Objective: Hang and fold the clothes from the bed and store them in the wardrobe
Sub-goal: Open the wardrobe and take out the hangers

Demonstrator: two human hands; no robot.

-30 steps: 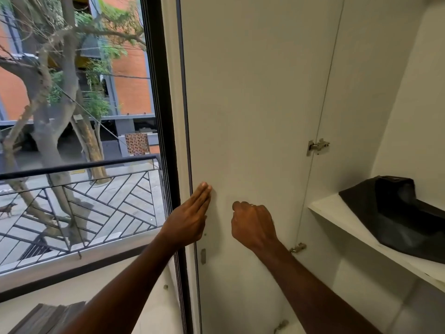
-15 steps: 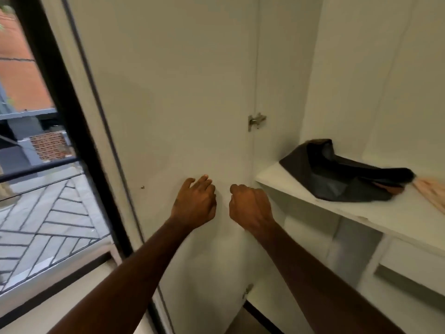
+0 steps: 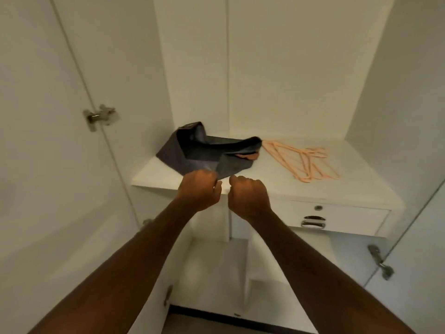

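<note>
Far to the left of both hands stands the open wardrobe door (image 3: 48,141), with one metal hinge (image 3: 100,116) at about shelf height. The left hand (image 3: 199,190) is curled into a fist at the front edge of the shelf (image 3: 277,186); its knuckles meet the near corner of one dark bag (image 3: 207,150), though whether the fingers actually pinch the fabric cannot be told. The bag lies slumped on the shelf just beyond that hand, mouth open. Just beside it, the right hand (image 3: 249,197) is also closed in a fist, holding nothing visible, apart from the bag. Beyond and to the right of this hand lies a bunch of peach hangers (image 3: 303,163), too tangled to count. Below and right of it sits one drawer (image 3: 337,219) with one metal handle (image 3: 313,222).
</note>
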